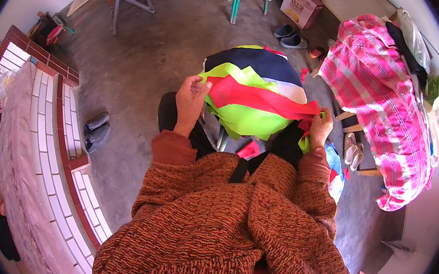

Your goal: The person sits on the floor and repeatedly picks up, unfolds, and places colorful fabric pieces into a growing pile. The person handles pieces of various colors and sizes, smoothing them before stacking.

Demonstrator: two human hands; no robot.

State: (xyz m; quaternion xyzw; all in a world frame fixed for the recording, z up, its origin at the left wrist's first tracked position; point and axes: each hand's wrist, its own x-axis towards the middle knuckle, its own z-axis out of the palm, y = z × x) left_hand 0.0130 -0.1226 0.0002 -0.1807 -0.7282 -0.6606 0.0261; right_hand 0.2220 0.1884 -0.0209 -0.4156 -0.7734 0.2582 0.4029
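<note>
Pink plaid cloth (376,95) drapes down frame's R side. Ctr: cloth pile (249,118), green/red/navy, w/ red strip (244,93) across it. My L hand (192,98) pinches pile's L edge, thumb vs. forefinger. R hand (322,128), R of ctr: fingers curled on red/green scraps (305,138) (fingertips partly hidden). Black slippers (293,41), upper R.

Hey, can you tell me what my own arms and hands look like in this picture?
Your left hand and right hand are both ungloved. Plain rust-brown cuffs circle both wrists, coming out from under bulky, coarse-textured sleeves flecked with orange and black. I can't make out any markings on the sleeves.
</note>
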